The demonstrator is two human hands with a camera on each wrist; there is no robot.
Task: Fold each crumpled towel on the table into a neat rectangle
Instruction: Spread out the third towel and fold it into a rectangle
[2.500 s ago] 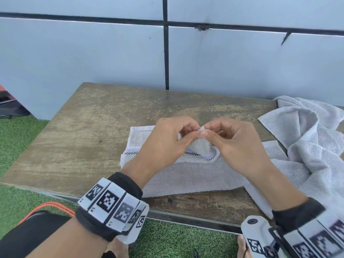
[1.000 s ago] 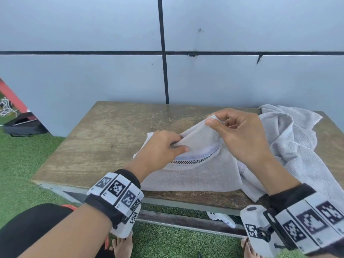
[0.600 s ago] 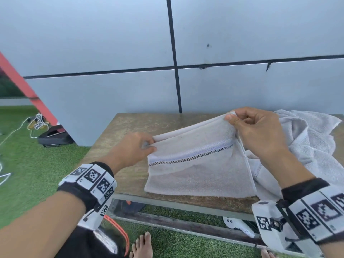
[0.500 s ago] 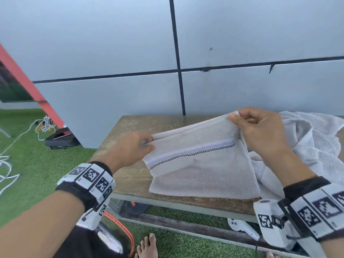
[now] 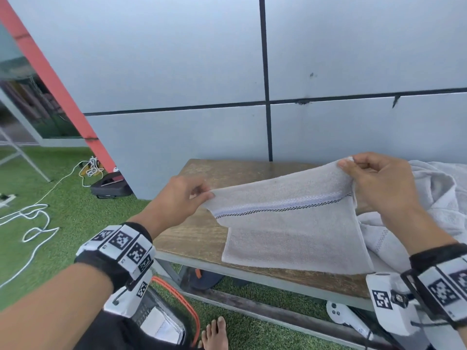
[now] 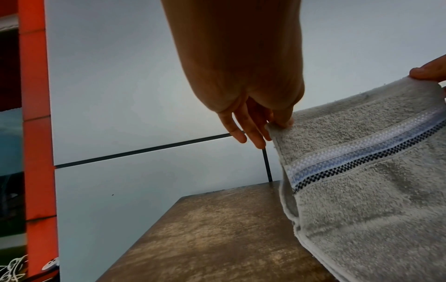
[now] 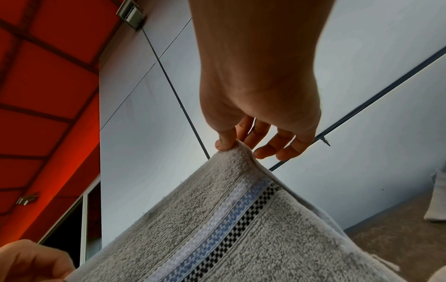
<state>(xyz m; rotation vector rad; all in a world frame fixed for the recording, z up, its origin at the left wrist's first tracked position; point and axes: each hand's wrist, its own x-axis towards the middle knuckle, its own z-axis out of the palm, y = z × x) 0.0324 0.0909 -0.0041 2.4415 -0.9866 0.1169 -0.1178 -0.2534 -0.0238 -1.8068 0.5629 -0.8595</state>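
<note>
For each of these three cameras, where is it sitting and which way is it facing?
Head: on the head, looking forward and down at the wooden table; both forearms, left hand, right hand, a bare foot.
Left wrist: along the left hand toward the wall; right fingertips at its edge.
Right wrist: along the right hand, upward.
All share the striped towel.

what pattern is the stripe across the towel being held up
The stripe on the grey towel is a white band, a blue band, then black-and-white checks; clearest in the right wrist view.

Towel [image 5: 290,223] over table [image 5: 197,233] front edge; towel pile [image 5: 439,198] right.
</note>
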